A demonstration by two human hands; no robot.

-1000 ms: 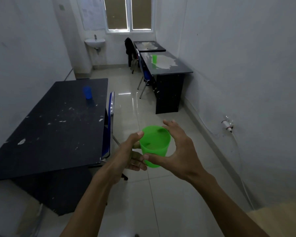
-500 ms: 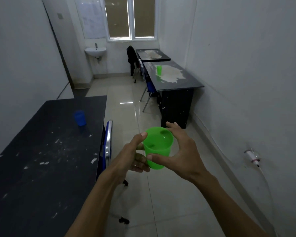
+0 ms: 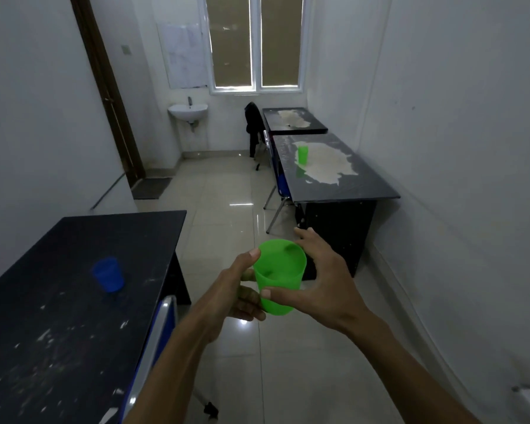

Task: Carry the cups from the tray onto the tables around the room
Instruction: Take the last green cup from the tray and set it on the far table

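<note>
- Green cup [image 3: 278, 275], upright, is held in mid-air over the tiled floor [image 3: 227, 215], between the two tables.
- Left hand [image 3: 234, 293] cups its side, thumb at the rim, fingers curled beneath; right hand [image 3: 320, 280] grips it with the thumb across the front wall and the fingers behind.
- Blue cup [image 3: 108, 274] stands on the near black table [image 3: 58, 332]; a second green cup [image 3: 302, 154] stands on the far black table [image 3: 349, 182].
- Wall sheet [image 3: 185, 55] beside the window [image 3: 254, 44]: markings too faint to read.
- No brand is legible on any cup.
- Blue chair [image 3: 153, 341] is largely hidden by the near table.
</note>
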